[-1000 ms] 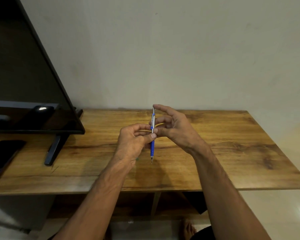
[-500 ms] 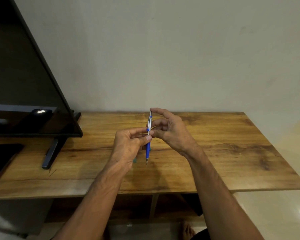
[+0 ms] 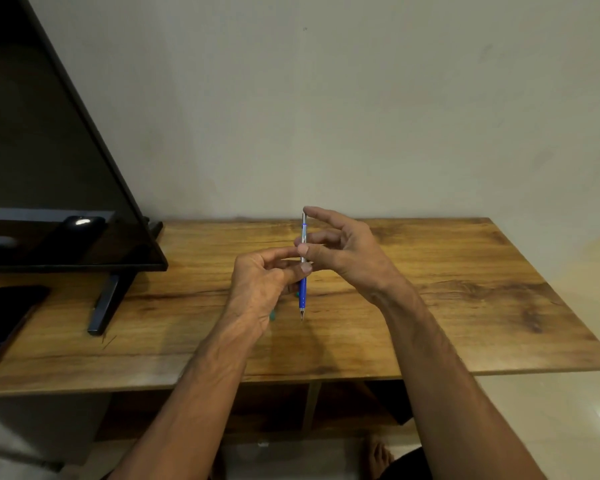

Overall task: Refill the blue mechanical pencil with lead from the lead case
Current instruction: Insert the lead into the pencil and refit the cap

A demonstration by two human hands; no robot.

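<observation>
**Left hand (image 3: pixel 264 289) and right hand (image 3: pixel 347 254) both gripping the blue mechanical pencil (image 3: pixel 303 289)**

Held up together above the middle of the table (image 3: pixel 465 306), clear of the wood.

On the left hand: thumb and forefinger curled in, pinching the barrel about where silver meets blue, other fingers folded toward the palm. On the right hand: thumb pressed against the silver upper section, forefinger arched over with its tip at the very top end, remaining fingers curled loosely behind the shaft.

Long axis of the pencil close to vertical, with only the slightest lean. Metal tip pointing straight down at the table, hanging above it and apart from it. Top end pointing up, in front of the pale wall (image 3: pixel 361 98). Blue lower half showing below the left thumb, silver upper half running between the two grips.

Small teal bits (image 3: pixel 273 317) peeking out under the heel of the left hand and just beside the barrel. Too hidden to tell whether a case or something else, and no telling what sits inside.

Off to the left on the same table: a dark screen (image 3: pixel 49 168) on a slanted foot, and a black phone (image 3: pixel 4 317) lying flat near the left edge, well apart from the hands. Under the table, an open shelf (image 3: pixel 274 410). At the bottom, a bare foot (image 3: pixel 378 459) on the pale floor (image 3: pixel 551 410).
</observation>
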